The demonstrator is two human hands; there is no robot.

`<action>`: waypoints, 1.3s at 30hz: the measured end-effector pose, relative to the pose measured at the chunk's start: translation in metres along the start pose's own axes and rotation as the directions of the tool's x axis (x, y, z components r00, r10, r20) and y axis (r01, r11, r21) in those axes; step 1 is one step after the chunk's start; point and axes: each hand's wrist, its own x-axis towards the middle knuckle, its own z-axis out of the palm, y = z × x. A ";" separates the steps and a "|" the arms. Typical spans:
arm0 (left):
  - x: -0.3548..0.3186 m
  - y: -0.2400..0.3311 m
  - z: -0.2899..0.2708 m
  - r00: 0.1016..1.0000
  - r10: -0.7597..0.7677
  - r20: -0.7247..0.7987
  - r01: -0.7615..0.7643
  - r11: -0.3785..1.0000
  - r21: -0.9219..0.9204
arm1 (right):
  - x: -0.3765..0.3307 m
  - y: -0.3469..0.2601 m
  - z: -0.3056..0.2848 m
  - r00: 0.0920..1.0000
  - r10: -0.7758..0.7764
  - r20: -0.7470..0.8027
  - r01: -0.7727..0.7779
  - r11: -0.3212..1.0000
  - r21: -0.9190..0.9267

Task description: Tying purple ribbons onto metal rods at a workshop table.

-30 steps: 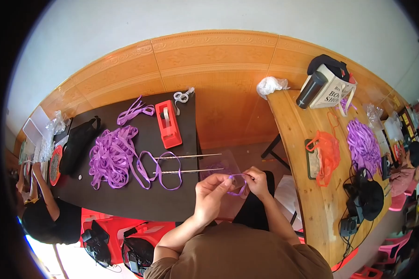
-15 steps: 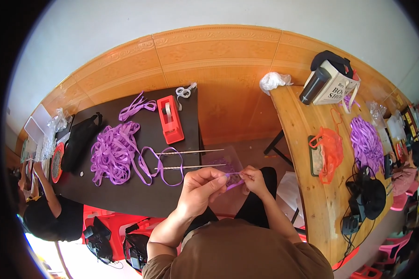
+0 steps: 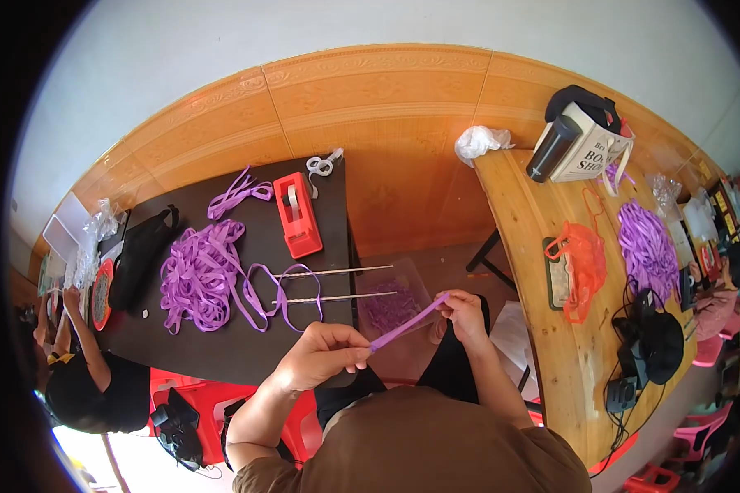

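A short length of purple ribbon [image 3: 409,324] is stretched on a slant between my hands, in front of my lap. My left hand [image 3: 327,357] pinches its lower end between thumb and fingers. The upper end is gripped by my right hand [image 3: 466,315], farther right. Beyond them, two thin rods [image 3: 337,299] jut past the edge of the dark table [image 3: 222,353]. Loose ribbon loops lie over the rods and run to a tangled heap of purple ribbon [image 3: 201,275]. Below the rods stands a clear plastic bin [image 3: 419,283] with purple pieces inside.
On the dark table are a red tape dispenser [image 3: 298,215], scissors [image 3: 319,167] and a black pouch [image 3: 142,256]. The wooden table [image 3: 543,353] at right carries an orange bag [image 3: 582,271], another purple ribbon heap [image 3: 648,251] and a tumbler [image 3: 553,148]. A person [image 3: 99,386] works at far left.
My hands have moved apart: the left went down and left, the right slightly right. The ribbon between them now shows as a longer, straight strip.
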 end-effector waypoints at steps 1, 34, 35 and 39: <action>0.000 0.000 -0.001 1.000 0.000 0.000 0.000 1.000 0.001 | 0.000 -0.001 0.000 1.000 0.012 -0.011 -0.011 0.999 0.034; 0.076 0.019 0.036 0.787 0.617 0.013 -0.603 0.764 0.230 | -0.031 -0.005 0.019 0.914 -0.014 0.406 0.223 0.853 -0.472; 0.075 0.021 0.035 0.762 0.643 0.078 -0.632 0.712 0.307 | -0.031 -0.008 0.022 0.917 -0.013 0.398 0.215 0.857 -0.468; 0.077 0.023 0.032 0.728 0.667 0.157 -0.645 0.590 0.485 | -0.036 -0.023 0.034 0.937 -0.030 0.347 0.196 0.870 -0.452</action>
